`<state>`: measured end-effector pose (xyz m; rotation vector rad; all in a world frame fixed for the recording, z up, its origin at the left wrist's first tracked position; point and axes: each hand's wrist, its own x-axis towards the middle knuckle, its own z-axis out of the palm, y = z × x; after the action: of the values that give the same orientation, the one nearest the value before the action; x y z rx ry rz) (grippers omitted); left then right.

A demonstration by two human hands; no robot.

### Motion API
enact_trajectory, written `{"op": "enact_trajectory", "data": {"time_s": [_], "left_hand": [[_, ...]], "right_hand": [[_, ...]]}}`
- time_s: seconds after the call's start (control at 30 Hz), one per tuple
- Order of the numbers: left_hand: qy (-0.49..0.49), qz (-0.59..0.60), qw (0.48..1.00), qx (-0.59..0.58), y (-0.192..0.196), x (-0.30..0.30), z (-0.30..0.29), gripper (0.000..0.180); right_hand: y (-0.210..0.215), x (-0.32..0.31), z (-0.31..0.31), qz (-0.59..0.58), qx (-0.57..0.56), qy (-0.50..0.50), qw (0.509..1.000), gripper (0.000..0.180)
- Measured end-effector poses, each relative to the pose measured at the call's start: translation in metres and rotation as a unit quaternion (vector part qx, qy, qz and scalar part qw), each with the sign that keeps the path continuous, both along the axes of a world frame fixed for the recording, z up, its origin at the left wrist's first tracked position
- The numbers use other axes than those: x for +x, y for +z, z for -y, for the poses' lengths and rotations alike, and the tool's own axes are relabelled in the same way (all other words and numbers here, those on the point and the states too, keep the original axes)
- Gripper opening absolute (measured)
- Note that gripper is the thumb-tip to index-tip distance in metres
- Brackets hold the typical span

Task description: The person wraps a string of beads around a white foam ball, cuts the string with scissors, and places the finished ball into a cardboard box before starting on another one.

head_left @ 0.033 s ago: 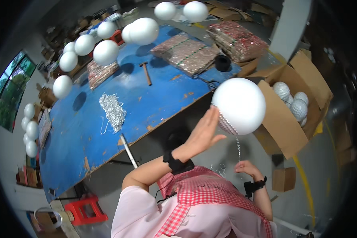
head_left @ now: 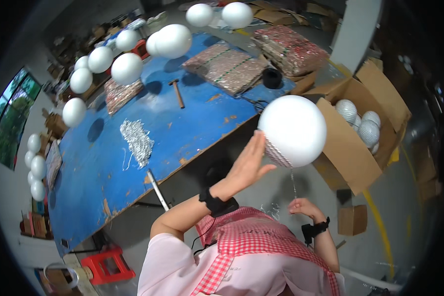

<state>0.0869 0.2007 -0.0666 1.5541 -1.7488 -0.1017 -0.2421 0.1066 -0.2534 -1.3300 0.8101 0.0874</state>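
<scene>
A large white ball point(head_left: 296, 128) is in front of me, right of the table. Rows of silvery bead chain point(head_left: 278, 154) are wound over its lower left part. My left hand point(head_left: 244, 167) lies against the ball's left side, with its fingers stretched out flat and its thumb apart. From the ball's underside a strand of the chain runs down to my right hand point(head_left: 306, 208), whose fingers are closed on it. What holds the ball up cannot be seen. A loose heap of silver chain point(head_left: 137, 143) lies on the blue table point(head_left: 192, 135).
A hammer point(head_left: 176, 93), wrapped packets point(head_left: 227, 66) and a black roll point(head_left: 272, 78) lie on the table. Several white balls point(head_left: 127, 69) stand above it. At the right, an open carton point(head_left: 352, 158) contains silver-covered balls point(head_left: 368, 133). A red stool point(head_left: 108, 266) stands lower left.
The whole view has shifted slightly, so things appear a little further left. My left hand stays on the ball and my right hand keeps the chain.
</scene>
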Motion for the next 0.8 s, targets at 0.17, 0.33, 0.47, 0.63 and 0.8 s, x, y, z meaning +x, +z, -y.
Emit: {"op": "enact_trajectory", "data": {"time_s": [0.17,0.33,0.47,0.63,0.8], "left_hand": [[0.01,-0.114,0.986,0.12,0.01,-0.002,0.012,0.093],[-0.003,-0.137,0.984,0.117,0.007,-0.01,0.018,0.103],[0.032,-0.186,0.972,0.14,0.011,-0.011,0.023,0.114],[0.054,-0.205,0.967,0.143,0.007,-0.005,0.03,0.115],[0.065,-0.265,0.957,0.102,0.009,-0.005,0.03,0.108]], "right_hand": [[0.025,0.046,0.01,0.081,0.032,0.009,0.996,0.031],[0.079,0.1,0.01,0.158,0.01,0.03,0.987,0.029],[0.112,0.117,-0.006,0.192,-0.007,0.008,0.981,0.028],[0.158,0.112,-0.033,0.196,-0.081,-0.198,0.957,0.018],[0.173,0.101,-0.038,0.17,-0.169,-0.19,0.952,0.017]]}}
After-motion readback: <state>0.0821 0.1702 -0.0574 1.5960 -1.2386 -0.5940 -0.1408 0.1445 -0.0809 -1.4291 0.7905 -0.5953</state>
